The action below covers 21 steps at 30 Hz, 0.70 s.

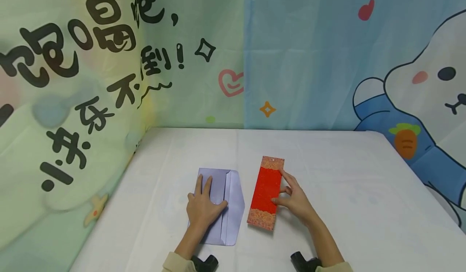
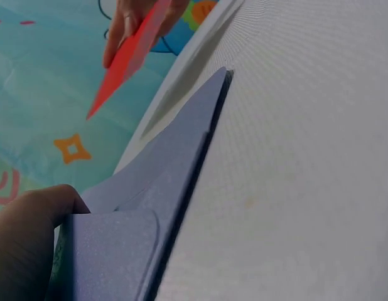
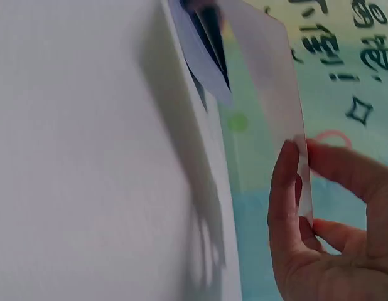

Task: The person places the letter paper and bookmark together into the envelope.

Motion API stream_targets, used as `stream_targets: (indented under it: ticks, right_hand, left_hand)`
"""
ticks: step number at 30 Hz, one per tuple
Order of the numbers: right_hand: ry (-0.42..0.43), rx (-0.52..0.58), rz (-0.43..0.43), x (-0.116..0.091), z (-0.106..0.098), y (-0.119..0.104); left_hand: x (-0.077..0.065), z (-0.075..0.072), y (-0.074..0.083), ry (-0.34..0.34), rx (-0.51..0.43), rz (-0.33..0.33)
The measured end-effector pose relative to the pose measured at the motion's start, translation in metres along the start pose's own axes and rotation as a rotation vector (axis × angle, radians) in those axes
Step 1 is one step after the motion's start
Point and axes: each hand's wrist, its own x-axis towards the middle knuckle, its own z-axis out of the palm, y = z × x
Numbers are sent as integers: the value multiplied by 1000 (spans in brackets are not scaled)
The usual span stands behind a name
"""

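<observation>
A lavender envelope (image 1: 233,219) lies on the white table, its pointed flap spread out to the right. My left hand (image 1: 205,207) rests on it with fingers spread. In the left wrist view my thumb (image 2: 59,200) bends over the edge of the envelope's front panel (image 2: 112,251). To the right, my right hand (image 1: 296,201) pinches the long edge of a red card (image 1: 265,189) with speckled orange-gold bands at both ends. The card (image 3: 269,69) is held up off the table in the right wrist view, thumb on one face and fingers on the other.
The white-covered table (image 1: 346,175) extends around both hands. Behind it and to the left hang printed cloth backdrops (image 1: 298,62) with black lettering and a cartoon animal (image 1: 429,86). Black devices (image 1: 306,262) sit at both wrists, near the beige sleeves (image 1: 178,263).
</observation>
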Motion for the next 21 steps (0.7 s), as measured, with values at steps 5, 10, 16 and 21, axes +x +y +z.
stream_targets:
  ticks: [5,10,16,21]
  right_hand:
    - [-76,-2,-63,5,28,-1]
    - [-73,-63,-111,5,52,-2]
    - [-74,-151,-117,2,67,-4]
    - [-125,-184,-144,0,74,-4]
  left_hand:
    - [0,0,0,-14,-8,2]
    - [0,0,1,-16,-12,4]
    - [0,-1,2,-13,-16,9]
    - [0,-1,1,-19,-21,5]
